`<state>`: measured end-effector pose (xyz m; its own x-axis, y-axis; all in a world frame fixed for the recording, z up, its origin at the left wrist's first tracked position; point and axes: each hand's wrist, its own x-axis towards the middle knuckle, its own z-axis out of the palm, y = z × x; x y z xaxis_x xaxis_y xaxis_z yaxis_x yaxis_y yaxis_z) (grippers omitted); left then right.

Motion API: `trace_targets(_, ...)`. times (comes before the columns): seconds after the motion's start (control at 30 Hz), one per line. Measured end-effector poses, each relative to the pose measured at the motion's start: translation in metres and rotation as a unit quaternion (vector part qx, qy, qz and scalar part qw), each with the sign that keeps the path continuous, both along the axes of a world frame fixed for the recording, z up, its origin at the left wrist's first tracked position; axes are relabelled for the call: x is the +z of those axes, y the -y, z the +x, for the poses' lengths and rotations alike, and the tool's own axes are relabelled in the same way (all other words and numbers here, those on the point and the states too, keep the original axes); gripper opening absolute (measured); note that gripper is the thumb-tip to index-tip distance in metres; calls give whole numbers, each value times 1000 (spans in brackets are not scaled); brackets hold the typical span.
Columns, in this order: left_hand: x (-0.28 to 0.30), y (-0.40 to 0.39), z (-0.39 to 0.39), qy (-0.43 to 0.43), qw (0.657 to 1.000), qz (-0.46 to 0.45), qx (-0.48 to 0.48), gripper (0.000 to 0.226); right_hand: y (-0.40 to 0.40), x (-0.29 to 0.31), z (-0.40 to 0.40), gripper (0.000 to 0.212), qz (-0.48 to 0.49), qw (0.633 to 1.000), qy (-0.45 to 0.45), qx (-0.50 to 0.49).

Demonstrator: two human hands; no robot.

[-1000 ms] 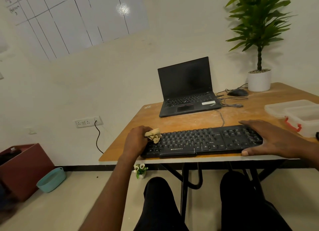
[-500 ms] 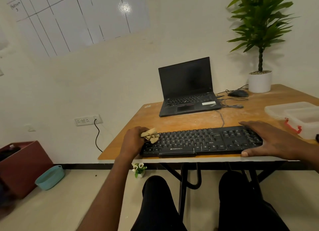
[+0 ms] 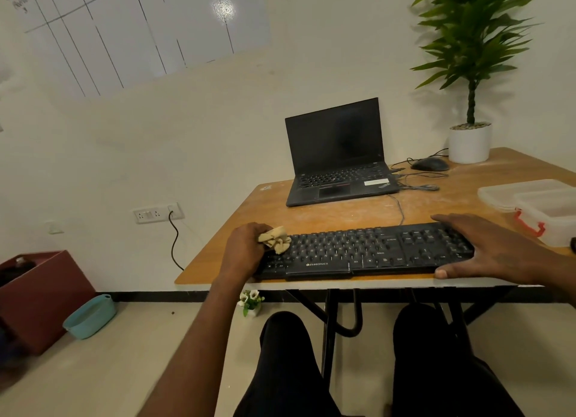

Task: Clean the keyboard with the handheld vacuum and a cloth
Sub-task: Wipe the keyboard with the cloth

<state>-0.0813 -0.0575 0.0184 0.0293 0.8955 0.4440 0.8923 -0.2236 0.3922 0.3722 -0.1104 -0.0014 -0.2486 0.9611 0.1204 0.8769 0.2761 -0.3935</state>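
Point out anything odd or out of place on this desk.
The table carries a pale dusty film between the laptop and the keyboard. The keyboard's front edge sits almost flush with the table edge. Nothing spilled or broken.

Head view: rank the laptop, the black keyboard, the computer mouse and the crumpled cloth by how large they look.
1. Laptop and black keyboard: too close to rank, and the keyboard is nearer.
2. Computer mouse and crumpled cloth: similar; the cloth sits nearer and is partly hidden by the left hand.
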Motion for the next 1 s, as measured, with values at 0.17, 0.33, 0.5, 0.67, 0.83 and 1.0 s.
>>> trace_targets(0.17, 1, 6, 14, 0, 1000, 5, -26, 40, 1, 4, -2, 128, -7, 1000, -4, 1)
trace_targets(0.33, 1, 7, 22, -4, 998, -1, -58, 44, 2, 3, -2, 125, 1, 1000, -1, -4)
trace_targets(0.5, -3, 9, -15, -5, 1000, 4, -13, 36, 2, 1, -2, 126, 1, 1000, -4, -5)
trace_targets(0.67, -7, 17, -29, 24, 1000, 5, 1, 31, 2, 4, -3, 127, 2, 1000, -3, -4)
trace_targets(0.83, -5, 23, 20, 27, 998, 14, -58, 43, 3, 3, -4, 125, -2, 1000, 8, -6)
trace_targets(1.0, -3, 21, 30, -1, 998, 2, -63, 49, 2, 3, -3, 130, 0, 1000, 7, -7)
